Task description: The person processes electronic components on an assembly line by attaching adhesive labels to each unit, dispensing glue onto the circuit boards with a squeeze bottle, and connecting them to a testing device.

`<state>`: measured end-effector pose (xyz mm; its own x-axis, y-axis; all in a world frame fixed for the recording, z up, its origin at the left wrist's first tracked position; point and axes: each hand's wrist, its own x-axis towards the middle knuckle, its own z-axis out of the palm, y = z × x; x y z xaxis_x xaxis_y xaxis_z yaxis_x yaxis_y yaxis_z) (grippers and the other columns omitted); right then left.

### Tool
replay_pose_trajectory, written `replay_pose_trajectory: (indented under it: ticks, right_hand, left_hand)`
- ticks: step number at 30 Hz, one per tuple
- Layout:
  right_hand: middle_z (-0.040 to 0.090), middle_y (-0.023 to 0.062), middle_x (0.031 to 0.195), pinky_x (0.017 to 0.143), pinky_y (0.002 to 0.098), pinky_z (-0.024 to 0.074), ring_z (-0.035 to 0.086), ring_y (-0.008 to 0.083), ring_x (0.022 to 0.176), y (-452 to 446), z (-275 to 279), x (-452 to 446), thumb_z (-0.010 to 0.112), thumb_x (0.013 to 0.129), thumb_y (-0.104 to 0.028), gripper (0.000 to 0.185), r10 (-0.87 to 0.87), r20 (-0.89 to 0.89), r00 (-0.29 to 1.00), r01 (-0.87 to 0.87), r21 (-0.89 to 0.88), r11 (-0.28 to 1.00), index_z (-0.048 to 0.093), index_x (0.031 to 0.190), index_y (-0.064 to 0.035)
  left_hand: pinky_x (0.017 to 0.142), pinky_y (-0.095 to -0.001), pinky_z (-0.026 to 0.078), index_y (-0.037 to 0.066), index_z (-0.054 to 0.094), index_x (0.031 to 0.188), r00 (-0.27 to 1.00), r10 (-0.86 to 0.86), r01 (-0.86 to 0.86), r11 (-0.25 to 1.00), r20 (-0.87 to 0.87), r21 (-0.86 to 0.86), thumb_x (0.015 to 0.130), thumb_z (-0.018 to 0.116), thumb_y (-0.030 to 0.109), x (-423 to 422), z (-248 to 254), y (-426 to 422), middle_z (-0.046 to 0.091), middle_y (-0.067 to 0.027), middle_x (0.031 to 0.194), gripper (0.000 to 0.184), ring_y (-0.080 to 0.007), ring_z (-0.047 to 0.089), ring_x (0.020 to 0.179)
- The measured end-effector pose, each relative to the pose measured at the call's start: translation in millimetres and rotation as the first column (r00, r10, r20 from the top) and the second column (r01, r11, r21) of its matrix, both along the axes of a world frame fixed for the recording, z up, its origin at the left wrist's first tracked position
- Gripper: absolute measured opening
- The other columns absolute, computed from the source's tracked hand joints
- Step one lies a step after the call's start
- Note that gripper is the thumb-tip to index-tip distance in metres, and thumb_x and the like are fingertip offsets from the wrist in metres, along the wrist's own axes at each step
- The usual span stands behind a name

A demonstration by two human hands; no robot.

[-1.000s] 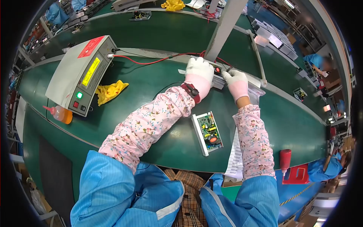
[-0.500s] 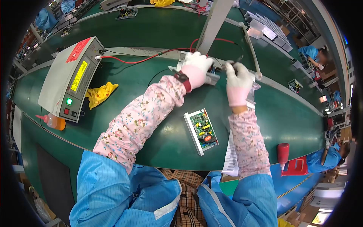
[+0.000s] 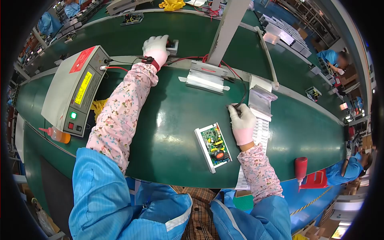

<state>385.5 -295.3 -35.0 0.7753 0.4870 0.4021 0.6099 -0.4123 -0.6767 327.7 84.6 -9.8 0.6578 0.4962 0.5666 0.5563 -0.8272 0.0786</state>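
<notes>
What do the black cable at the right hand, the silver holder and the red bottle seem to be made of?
Black cable: probably rubber or plastic outside, dark and smoothly curving; core hidden.
Silver holder: likely sheet metal, softly shiny with thin straight edges.
Red bottle: apparently plastic, smooth and evenly coloured, with a narrow nozzle.

At the near table I count one tester, one board, one cloth, two bottles (one red, one orange).

Left hand and right hand wear white fabric gloves with pink cuffs; a dark red wristband circles the left cuff. Pink floral sleeve covers meet a pinstriped blue jacket over brown plaid clothing.
</notes>
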Motion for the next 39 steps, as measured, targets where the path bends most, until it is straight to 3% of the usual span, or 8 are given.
replay_pose_trajectory:
  ticks: [5,6,9,10,12,18,22,39]
  right_hand:
    - [0.068,0.0053,0.076,0.056,0.0249,0.043,0.052,0.0117,0.059,-2.7,2.2,1.5,0.075,0.09,-0.012,0.016,-0.002,-0.014,1.0,0.002,0.004,1.0,0.073,0.097,0.0021]
    - [0.068,0.0054,0.076,0.056,0.0249,0.043,0.052,0.0117,0.059,-2.2,2.7,1.1,0.075,0.09,-0.012,0.016,-0.001,-0.013,1.0,0.001,0.003,1.0,0.073,0.096,0.0021]
    - [0.069,0.0056,0.077,0.057,0.0266,0.044,0.053,0.0137,0.06,-2.1,1.5,-0.2,0.074,0.089,-0.014,0.016,-0.007,-0.02,1.0,0.007,-0.007,1.0,0.074,0.095,0.001]
    - [0.069,0.0057,0.077,0.058,0.0281,0.0449,0.055,0.0156,0.061,-2.1,1.3,-0.4,0.074,0.089,-0.015,0.016,-0.015,-0.023,1.0,0.015,-0.009,1.0,0.074,0.094,-0.0002]
    - [0.07,0.006,0.078,0.06,0.0313,0.0468,0.058,0.0194,0.064,-1.8,0.9,-1.0,0.074,0.088,-0.019,0.016,-0.035,-0.032,0.999,0.035,-0.012,0.999,0.075,0.092,-0.0025]
    - [0.07,0.0053,0.074,0.056,0.0234,0.0434,0.052,0.0107,0.059,-17.3,18.4,-7.6,0.072,0.09,-0.012,0.014,0.059,0.009,0.998,-0.058,-0.096,0.994,0.074,0.092,0.0022]
    - [0.068,0.0066,0.069,0.054,0.0283,0.0432,0.053,0.0158,0.056,-41.4,33.5,-17.8,0.073,0.087,-0.019,0.02,0.001,-0.361,0.933,0.008,0.022,1.0,0.074,0.087,0.0005]
    - [0.065,0.0055,0.063,0.053,0.0289,0.0432,0.053,0.0167,0.054,-37.9,49.1,-37.5,0.072,0.087,-0.027,0.028,-0.016,-0.128,0.992,-0.017,-0.254,0.967,0.074,0.084,0.0014]
  left_hand:
    - [0.091,-0.0431,0.047,0.013,0.065,0.122,0.989,-0.098,0.077,0.98,0.107,0.185,0.074,0.08,0.019,-12.8,8.8,-40.6,0.069,-0.0103,0.112,0.05,-0.034,0.061,0.104]
    - [0.092,-0.0427,0.048,0.012,0.066,0.118,0.946,-0.315,0.319,0.947,0.078,-0.041,0.074,0.079,0.018,-24.3,19.8,-64.6,0.068,-0.0103,0.112,0.046,-0.0332,0.06,0.103]
    - [0.095,-0.0417,0.048,0.01,0.07,0.11,0.606,-0.791,0.667,0.448,0.084,-0.596,0.075,0.08,0.019,-75.3,50.8,-138.5,0.067,-0.0093,0.109,0.038,-0.0309,0.06,0.101]
    - [0.096,-0.0419,0.047,0.01,0.07,0.111,0.495,-0.845,0.722,0.27,0.202,-0.637,0.076,0.081,0.021,-91.3,39.1,-156.2,0.068,-0.008,0.105,0.037,-0.0289,0.059,0.099]
    - [0.1,-0.0421,0.045,0.011,0.07,0.106,0.332,-0.93,0.832,0.21,0.157,-0.513,0.077,0.08,0.021,-111.0,27.6,-189.0,0.067,-0.0064,0.101,0.032,-0.0277,0.059,0.098]
    - [0.1,-0.042,0.044,0.011,0.069,0.098,0.493,-0.864,0.835,0.435,0.106,-0.336,0.077,0.078,0.02,-140.0,19.2,-225.8,0.066,-0.0061,0.097,0.025,-0.0279,0.058,0.098]
    - [0.096,-0.0415,0.043,0.011,0.067,0.092,0.728,-0.677,0.664,0.656,0.108,-0.359,0.076,0.076,0.02,-137.4,11.3,-246.4,0.064,-0.0059,0.093,0.021,-0.0286,0.056,0.095]
    - [0.089,-0.0392,0.042,0.011,0.067,0.09,0.784,-0.579,0.616,0.676,0.224,-0.405,0.077,0.075,0.02,-132.3,2.7,-266.0,0.062,-0.0059,0.09,0.019,-0.0285,0.054,0.09]
